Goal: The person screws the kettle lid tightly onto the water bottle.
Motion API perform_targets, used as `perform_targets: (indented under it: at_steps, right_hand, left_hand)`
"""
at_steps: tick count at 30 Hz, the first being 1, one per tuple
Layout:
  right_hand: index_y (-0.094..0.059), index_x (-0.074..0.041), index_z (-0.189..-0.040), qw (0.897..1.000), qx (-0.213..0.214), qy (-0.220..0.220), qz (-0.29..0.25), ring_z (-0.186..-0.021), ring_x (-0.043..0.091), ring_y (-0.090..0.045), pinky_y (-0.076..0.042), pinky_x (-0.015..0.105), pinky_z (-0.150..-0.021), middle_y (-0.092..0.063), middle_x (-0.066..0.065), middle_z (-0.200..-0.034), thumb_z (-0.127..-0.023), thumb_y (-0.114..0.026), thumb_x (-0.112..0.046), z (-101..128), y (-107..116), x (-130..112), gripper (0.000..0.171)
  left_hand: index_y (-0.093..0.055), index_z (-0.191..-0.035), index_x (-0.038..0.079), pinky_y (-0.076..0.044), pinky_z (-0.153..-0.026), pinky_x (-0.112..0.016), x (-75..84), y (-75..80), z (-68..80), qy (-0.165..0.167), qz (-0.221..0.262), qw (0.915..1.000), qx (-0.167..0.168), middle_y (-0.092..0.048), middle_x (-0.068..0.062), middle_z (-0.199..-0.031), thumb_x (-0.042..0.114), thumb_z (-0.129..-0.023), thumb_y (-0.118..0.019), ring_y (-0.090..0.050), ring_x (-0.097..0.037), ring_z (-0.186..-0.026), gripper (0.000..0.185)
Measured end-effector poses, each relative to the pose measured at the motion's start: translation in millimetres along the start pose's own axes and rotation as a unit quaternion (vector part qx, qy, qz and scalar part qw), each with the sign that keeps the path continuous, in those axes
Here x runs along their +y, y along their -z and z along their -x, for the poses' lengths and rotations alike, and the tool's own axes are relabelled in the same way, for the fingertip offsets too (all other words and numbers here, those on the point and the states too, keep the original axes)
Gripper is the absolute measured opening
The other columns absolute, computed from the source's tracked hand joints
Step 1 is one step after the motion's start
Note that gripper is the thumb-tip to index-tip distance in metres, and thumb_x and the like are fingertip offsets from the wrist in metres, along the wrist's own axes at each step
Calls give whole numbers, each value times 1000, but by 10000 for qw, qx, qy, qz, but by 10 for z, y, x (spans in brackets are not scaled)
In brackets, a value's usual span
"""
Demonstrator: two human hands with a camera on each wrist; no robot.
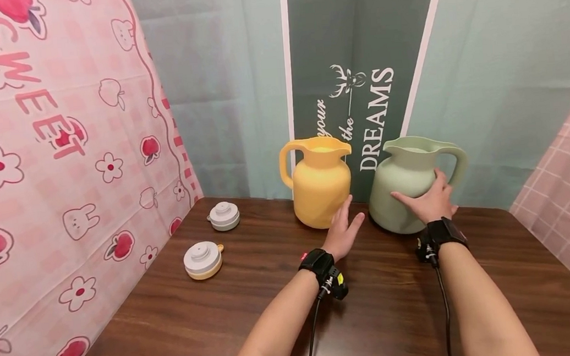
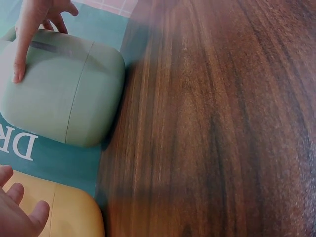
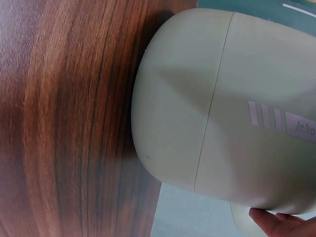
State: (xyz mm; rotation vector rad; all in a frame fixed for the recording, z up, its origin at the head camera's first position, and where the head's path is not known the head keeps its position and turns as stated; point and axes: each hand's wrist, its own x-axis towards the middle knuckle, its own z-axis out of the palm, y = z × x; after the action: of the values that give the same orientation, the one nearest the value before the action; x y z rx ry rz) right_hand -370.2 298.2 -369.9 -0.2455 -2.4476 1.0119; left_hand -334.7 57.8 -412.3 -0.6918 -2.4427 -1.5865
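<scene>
Pink "SWEET" cloth [image 1: 40, 162] hangs left and a dark "DREAMS" banner [image 1: 357, 73] behind the wooden table [image 1: 226, 325], where a yellow jug [image 1: 319, 184] and a green jug [image 1: 407, 186] stand lidless, side by side near the back edge. Right hand [image 1: 430, 201] lies with spread, slightly curved fingers against the green jug's belly, while the left hand [image 1: 343, 232] hovers open just beside the yellow jug's base, not clearly touching. Two lids, one white [image 1: 223, 216] and one yellow-rimmed [image 1: 203, 259], sit well apart to the left, nothing between hands and jugs.

yellow jug [image 2: 59, 212] cut off in left wrist view, green jug's [image 3: 222, 108] logo cropped
</scene>
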Motion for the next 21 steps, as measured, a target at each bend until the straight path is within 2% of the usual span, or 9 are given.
perform_targets:
  at_steps: [6, 10, 13, 17, 21]
  right_hand:
    - [-5, -21, -152, 10000, 69, 25, -62, -130, 47, -25, -5, 77, -93, -25, 29, -144, -67, -76, -61, 34, 11, -77, 118]
    - [-7, -21, -151, 9997, 158, 65, -181, -124, 48, -30, -21, 70, -95, -25, 31, -141, -69, -77, -57, 50, -10, -90, 114]
    - [-7, -18, -151, 9990, 212, 197, -344, -126, 45, -29, -29, 62, -97, -20, 29, -144, -69, -79, -52, 37, -28, -72, 114]
    - [-2, -14, -152, 9978, 177, 395, -497, -133, 44, -21, -27, 61, -101, -9, 24, -150, -69, -80, -49, -15, -39, -48, 120]
    - [3, -14, -153, 9980, 136, 384, -494, -133, 46, -20, -26, 61, -102, -4, 25, -151, -68, -80, -51, -66, -35, -39, 124]
  left_hand:
    - [-16, -153, 25, -15, -113, -43, 3, 24, -10, 76, -20, 10000, 55, -19, 5, -156, 46, -102, -34, -18, -16, -141, 58]
    - [-15, -153, 26, -15, -113, -43, -32, 12, -13, 86, -62, 9999, 48, -18, 7, -156, 47, -101, -34, -17, -15, -141, 59]
    - [-14, -153, 27, -15, -113, -43, -56, -1, -12, 61, -75, 9999, 41, -18, 8, -156, 49, -101, -33, -16, -15, -141, 59]
    - [-14, -153, 29, -17, -112, -44, -78, -12, 3, 56, -39, 10000, 39, -18, 9, -156, 51, -101, -31, -17, -15, -141, 59]
    - [-13, -153, 26, -18, -112, -44, -95, -14, 21, 52, -14, 10000, -17, -20, 6, -155, 51, -101, -30, -18, -16, -141, 61]
